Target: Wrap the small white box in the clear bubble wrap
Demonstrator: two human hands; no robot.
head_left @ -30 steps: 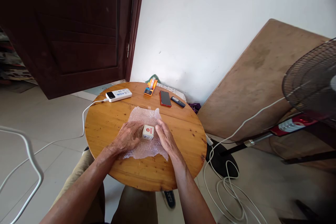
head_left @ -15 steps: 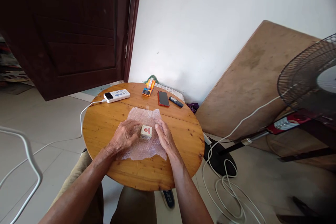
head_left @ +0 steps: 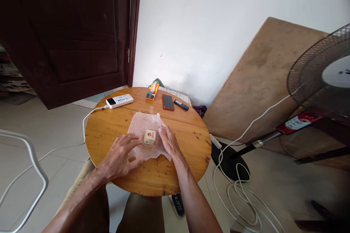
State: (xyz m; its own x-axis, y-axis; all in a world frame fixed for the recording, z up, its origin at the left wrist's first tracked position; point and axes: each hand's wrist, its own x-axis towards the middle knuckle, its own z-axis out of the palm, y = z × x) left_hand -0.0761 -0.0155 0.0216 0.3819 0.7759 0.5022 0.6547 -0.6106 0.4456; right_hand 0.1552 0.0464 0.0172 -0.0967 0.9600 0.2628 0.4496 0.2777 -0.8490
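Observation:
A small cream box [head_left: 149, 137] with a red mark on its top rests on a sheet of clear bubble wrap [head_left: 140, 123] on the round wooden table. My right hand [head_left: 169, 142] grips the sheet's right edge, which stands raised and creased along the thumb. To the left of the box, over the sheet's near left corner, my left hand [head_left: 121, 156] is open with its fingers apart. It holds nothing, and its fingertips are close to the box.
Toward the table's [head_left: 188, 160] far side lie a white power bank [head_left: 119, 101] with a cable, an orange tape dispenser [head_left: 152, 91], a red-edged phone [head_left: 167, 102] and a dark remote-like device [head_left: 181, 105]. A strip of tape [head_left: 151, 110] sits beyond the wrap. At right stands a fan [head_left: 314, 76].
My left hand has drawn back from beside the box toward me and spread its fingers. The sheet's right side is now pulled up more at my right hand.

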